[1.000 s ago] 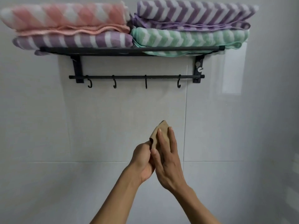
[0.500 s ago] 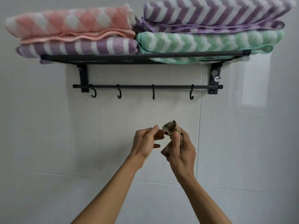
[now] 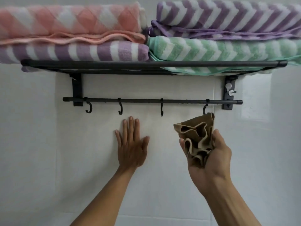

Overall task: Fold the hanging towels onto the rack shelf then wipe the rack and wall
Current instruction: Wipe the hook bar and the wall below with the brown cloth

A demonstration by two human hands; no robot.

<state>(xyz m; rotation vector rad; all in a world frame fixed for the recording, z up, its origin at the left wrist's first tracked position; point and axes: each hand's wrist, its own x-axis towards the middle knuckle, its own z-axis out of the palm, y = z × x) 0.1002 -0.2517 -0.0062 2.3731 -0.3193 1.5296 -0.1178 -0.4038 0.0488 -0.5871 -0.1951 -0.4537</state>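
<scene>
Brown cloth is held bunched in the right hand below the rack, while the left hand is laid flat on the wall; broad overlapping strokes are best made

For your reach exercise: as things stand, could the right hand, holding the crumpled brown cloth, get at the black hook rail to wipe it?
Probably yes. The right hand holds the crumpled brown cloth just below the black hook rail, with nothing between them; only the hooks interrupt the rail.
</scene>
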